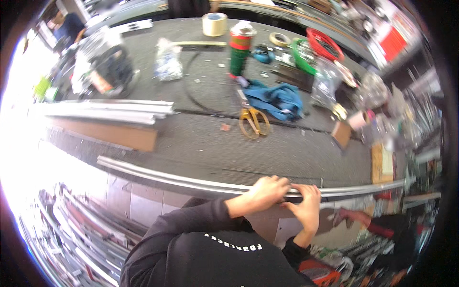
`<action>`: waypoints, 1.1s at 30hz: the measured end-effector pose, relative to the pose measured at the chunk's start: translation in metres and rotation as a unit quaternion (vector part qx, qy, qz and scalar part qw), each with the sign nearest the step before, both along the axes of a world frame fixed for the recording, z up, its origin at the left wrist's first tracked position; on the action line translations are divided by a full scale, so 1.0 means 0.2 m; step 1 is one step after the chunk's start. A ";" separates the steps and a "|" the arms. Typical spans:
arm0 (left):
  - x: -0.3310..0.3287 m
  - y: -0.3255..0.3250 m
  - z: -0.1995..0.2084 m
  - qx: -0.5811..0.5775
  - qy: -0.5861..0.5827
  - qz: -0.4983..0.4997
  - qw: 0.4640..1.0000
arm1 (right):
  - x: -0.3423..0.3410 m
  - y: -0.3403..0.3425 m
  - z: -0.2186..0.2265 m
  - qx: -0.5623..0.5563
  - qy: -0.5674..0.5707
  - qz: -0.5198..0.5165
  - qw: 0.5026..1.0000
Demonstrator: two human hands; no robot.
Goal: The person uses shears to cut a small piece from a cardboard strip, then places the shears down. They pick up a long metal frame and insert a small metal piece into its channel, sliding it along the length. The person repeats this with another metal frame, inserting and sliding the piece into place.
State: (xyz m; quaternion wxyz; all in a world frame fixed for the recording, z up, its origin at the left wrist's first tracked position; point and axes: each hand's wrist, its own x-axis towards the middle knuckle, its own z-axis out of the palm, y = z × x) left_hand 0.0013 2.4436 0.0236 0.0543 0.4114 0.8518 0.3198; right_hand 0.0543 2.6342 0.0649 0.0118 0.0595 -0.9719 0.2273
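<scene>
A long silver metal profile (177,180) lies along the near edge of the workbench, running from left of me to the far right. My left hand (266,193) is closed over it, fingers curled across its top. Right beside it, my right hand (307,204) grips the same profile between thumb and fingers. The fingertips of both hands almost meet, and whether a small piece sits between them is hidden. Beyond the hands lie yellow-handled scissors (254,122) and a blue cloth (277,99).
Metal strips (110,109) rest on the left of the bench (201,148), near a cardboard piece (105,136). Farther back stand a spray can (239,50), a tape roll (214,24), and red (325,44) and green (302,56) baskets. Other people are at the far left and lower right.
</scene>
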 end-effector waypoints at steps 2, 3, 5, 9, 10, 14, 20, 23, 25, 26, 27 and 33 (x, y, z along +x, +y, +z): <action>0.03 -0.04 0.04 -0.009 0.023 -0.009 1.000 | -0.03 0.01 -0.01 0.005 -0.009 -0.089 0.996; 0.04 -0.13 0.06 -0.016 0.013 -0.001 1.000 | -0.03 0.05 -0.02 -0.005 -0.002 -0.070 0.998; 0.05 -0.42 0.08 0.029 0.029 0.046 0.998 | -0.04 0.14 -0.03 -0.019 0.011 -0.033 0.999; 0.16 -1.12 0.17 0.025 0.036 0.192 0.980 | -0.02 0.40 -0.07 0.041 0.005 -0.106 0.993; 0.21 -1.27 0.19 0.012 0.042 0.253 0.966 | 0.00 0.48 -0.08 0.060 0.022 -0.139 0.988; 0.31 -1.65 0.16 -0.039 0.107 0.433 0.894 | -0.02 0.88 -0.14 0.104 0.007 -0.205 0.973; 0.30 -1.77 -0.07 0.042 0.102 0.495 0.862 | -0.01 1.03 -0.23 0.179 0.015 -0.264 0.948; 0.30 -1.74 -0.15 0.070 0.141 0.522 0.838 | -0.03 0.78 -0.17 0.211 -0.008 -0.255 0.944; 0.30 -1.73 -0.16 0.097 0.138 0.540 0.825 | -0.14 0.49 -0.12 0.121 0.070 -0.209 0.968; 0.30 -1.73 -0.16 0.125 0.143 0.542 0.818 | -0.21 0.32 -0.09 0.062 0.111 -0.171 0.977; 0.30 -1.73 -0.15 0.146 0.129 0.546 0.815 | -0.29 0.14 -0.06 0.013 0.140 -0.122 0.982; 0.27 -1.84 -0.11 0.200 0.128 0.523 0.819 | -0.49 -0.92 0.02 -0.077 0.093 0.105 0.987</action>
